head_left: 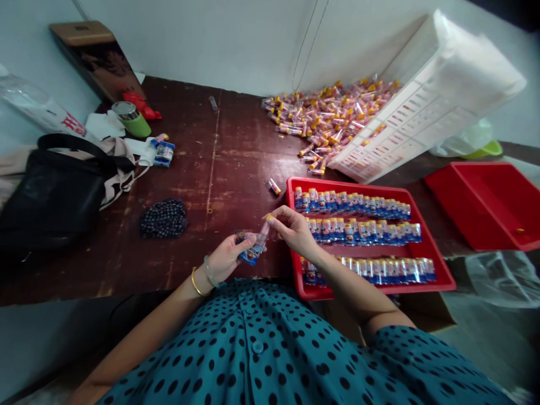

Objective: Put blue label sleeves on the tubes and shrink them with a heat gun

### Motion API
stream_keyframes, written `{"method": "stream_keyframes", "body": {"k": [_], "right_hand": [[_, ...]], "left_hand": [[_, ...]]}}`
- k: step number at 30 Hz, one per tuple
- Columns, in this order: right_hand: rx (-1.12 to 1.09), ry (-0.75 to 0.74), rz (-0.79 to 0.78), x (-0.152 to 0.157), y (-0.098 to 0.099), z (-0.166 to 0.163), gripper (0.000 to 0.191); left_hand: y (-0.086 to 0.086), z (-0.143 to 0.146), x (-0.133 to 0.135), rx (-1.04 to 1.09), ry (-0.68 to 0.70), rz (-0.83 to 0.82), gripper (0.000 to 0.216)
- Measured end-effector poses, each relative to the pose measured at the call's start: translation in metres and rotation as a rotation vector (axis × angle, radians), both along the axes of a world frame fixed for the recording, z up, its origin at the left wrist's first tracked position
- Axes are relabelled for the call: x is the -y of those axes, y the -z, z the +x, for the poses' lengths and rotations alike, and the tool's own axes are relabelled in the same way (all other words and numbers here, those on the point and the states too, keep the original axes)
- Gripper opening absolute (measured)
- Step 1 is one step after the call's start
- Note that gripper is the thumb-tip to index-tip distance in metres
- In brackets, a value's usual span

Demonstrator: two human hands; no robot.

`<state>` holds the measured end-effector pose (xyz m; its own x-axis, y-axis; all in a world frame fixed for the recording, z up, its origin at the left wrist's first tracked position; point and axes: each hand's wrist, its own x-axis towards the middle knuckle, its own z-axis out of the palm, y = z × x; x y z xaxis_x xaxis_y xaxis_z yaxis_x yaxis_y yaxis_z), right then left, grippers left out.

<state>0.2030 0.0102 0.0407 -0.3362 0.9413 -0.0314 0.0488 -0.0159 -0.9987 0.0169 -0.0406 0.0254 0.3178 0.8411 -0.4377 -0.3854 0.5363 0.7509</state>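
My left hand (228,257) is closed round a small blue printed packet (252,247) held over the near edge of the dark wooden table (198,169). My right hand (291,228) pinches a small clear tube with a yellow cap (265,225) and holds its lower end at the packet's mouth. Just to the right lies a red tray (439,281) with three rows of filled blue packets (363,230). One loose tube (274,186) lies on the table beside the tray's far left corner.
A heap of yellow-capped tubes (329,118) spills from a tipped white crate (422,112) at the back. Another red tray (485,202) stands at the right. A black bag (50,197), a green cup (133,119), a dark cloth (163,218) and papers lie at the left.
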Motion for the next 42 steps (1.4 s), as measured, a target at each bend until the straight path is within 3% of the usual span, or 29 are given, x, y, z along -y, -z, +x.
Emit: {"method": "stream_keyframes", "body": {"k": [4, 7, 14, 19, 21, 28, 31, 32, 36, 39, 42], "right_hand": [[0.041, 0.02, 0.109, 0.024, 0.001, 0.0, 0.023], [0.063, -0.053, 0.135, 0.039, -0.002, -0.003, 0.024], [0.092, -0.017, 0.169, 0.045, -0.004, -0.001, 0.032], [0.203, -0.11, 0.177, 0.053, 0.003, 0.001, 0.098], [0.268, -0.14, 0.189, 0.058, 0.006, 0.001, 0.106], [0.27, -0.14, 0.202, 0.061, 0.006, 0.001, 0.102], [0.171, -0.141, 0.152, 0.056, 0.004, 0.004, 0.104], [0.121, -0.121, 0.123, 0.053, 0.003, 0.005, 0.097], [-0.054, -0.072, -0.068, 0.042, 0.0, 0.006, 0.039], [-0.151, -0.073, -0.2, 0.038, -0.007, 0.009, 0.033], [-0.181, -0.047, -0.264, 0.028, -0.02, 0.037, 0.035]], "left_hand": [[-0.006, 0.004, 0.003, 0.147, 0.017, -0.088, 0.036], [-0.01, 0.01, 0.003, 0.152, -0.018, -0.063, 0.031], [-0.019, 0.015, 0.004, 0.097, -0.071, 0.049, 0.031], [-0.024, 0.012, 0.004, 0.059, -0.121, 0.046, 0.039], [-0.025, 0.012, 0.003, 0.058, -0.139, 0.055, 0.04], [-0.023, 0.014, 0.003, 0.044, -0.152, 0.058, 0.041], [-0.022, 0.013, 0.003, 0.037, -0.134, 0.051, 0.045], [-0.022, 0.014, 0.003, 0.031, -0.139, 0.052, 0.048], [-0.02, 0.019, 0.002, -0.025, -0.145, 0.071, 0.058], [-0.024, 0.027, 0.001, -0.063, -0.105, 0.055, 0.058], [-0.028, 0.035, -0.002, -0.055, -0.046, -0.047, 0.054]]}}
